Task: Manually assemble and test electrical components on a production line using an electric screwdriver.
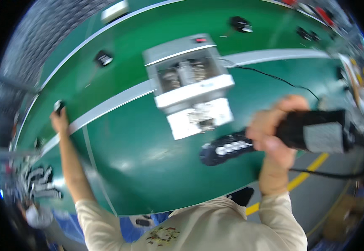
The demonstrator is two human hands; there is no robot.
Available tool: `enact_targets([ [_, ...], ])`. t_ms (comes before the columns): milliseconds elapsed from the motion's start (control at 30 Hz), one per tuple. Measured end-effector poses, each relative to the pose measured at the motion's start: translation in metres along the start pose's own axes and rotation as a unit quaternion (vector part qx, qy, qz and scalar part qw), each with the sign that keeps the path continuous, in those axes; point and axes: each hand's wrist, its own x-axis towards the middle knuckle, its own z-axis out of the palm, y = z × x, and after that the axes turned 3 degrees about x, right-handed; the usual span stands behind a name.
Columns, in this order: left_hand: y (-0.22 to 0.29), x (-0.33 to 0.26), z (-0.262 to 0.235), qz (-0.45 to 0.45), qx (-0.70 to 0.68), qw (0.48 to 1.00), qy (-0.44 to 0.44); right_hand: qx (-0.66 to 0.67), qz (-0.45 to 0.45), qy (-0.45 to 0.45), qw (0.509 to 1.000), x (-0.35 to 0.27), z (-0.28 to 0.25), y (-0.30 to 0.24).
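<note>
My right hand [276,129], blurred by motion, grips a thick black corded tool [311,130] with a grey label, shaped like an electric screwdriver. A long glossy black piece [226,148] with a row of white round spots sticks out left of this hand; I cannot tell whether it joins the tool. Far to the left, my left hand [60,122] reaches across the green surface, its fingers closed on a small black part [59,107] with a whitish end. Between my hands stands a grey box-shaped screw feeder [190,71], with a white plate [178,125] at its front.
Black parts with thin tails lie on the far green strip, one [103,58] left and one [240,24] right. A black cable [274,76] runs right from the feeder. Several black-and-silver pieces [42,184] sit at lower left. A pale rail [115,102] crosses the table.
</note>
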Motion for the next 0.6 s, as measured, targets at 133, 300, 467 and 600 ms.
enact_targets([
  [133, -0.035, 0.013, 0.015, 0.096, -0.026, 0.995, 0.005, 0.007, 0.05, -0.052, 0.997, 0.002, -0.009, -0.008],
  [300, 0.0, -0.031, 0.012, -0.012, -0.27, 0.963, -0.016, 0.106, 0.087, -0.015, 0.99, -0.001, -0.01, -0.009],
  [467, 0.088, -0.152, -0.058, 0.192, -0.279, 0.919, -0.202, 0.047, 0.07, -0.03, 0.996, 0.003, -0.009, -0.003],
  [600, 0.18, -0.243, -0.126, 0.25, -0.183, 0.928, -0.209, 0.025, 0.044, -0.032, 0.998, 0.001, -0.001, 0.004],
])
